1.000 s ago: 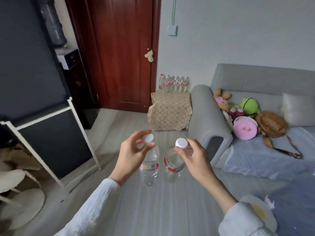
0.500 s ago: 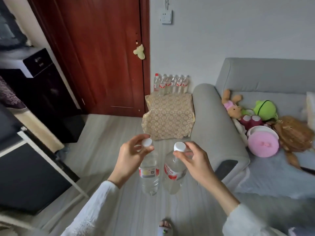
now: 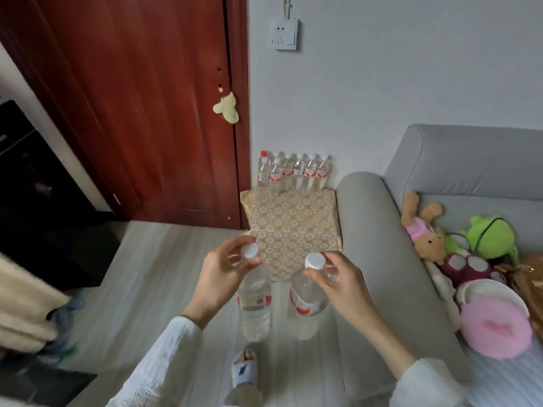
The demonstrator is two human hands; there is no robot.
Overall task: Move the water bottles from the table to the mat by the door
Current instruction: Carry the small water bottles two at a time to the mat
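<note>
Each hand, left (image 3: 226, 277) and right (image 3: 342, 282), is clamped on an upright bottle's neck (image 3: 255, 304) (image 3: 307, 301); the mat (image 3: 293, 227) lies just beyond, nearer the right.

Bare pale grey floor (image 3: 176, 274) open on the left and straight ahead up to the beige floral-patterned mat (image 3: 293, 227). Mat's near and middle area clear; row of clear plastic water bottles (image 3: 293, 173) fills its far edge against the wall. Grey fabric sofa arm (image 3: 370, 230) bounds the right; dark red wooden door (image 3: 132, 98) stands at far left.
</note>
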